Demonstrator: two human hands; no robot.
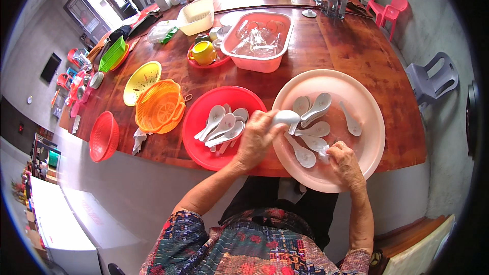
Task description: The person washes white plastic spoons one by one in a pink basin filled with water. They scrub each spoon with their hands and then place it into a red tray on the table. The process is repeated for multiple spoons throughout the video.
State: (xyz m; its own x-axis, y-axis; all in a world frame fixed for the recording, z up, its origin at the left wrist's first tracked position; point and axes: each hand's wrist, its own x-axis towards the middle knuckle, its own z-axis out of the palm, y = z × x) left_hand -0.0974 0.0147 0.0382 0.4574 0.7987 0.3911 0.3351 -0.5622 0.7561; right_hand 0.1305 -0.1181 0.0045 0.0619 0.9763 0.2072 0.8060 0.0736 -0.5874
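Left hand (256,140): thumb and fingers closed on a white spoon (287,117), held over the left rim of the pale basin (376,122).
Right hand (345,162): fingers bunched around a small white wad (324,154), over the basin's near part.
Pale basin: loose spoons (351,124) lie inside.
Red basin (190,140): just left, holding a spoon pile (216,117).
Far side: pink tub (261,64) of clear glassware (257,40).

I find the pale pink basin (368,147) smooth plastic; the spoons (353,127) within it, glossy, ceramic-looking; the table (351,51) beneath it, glossy, varnished-looking wood.
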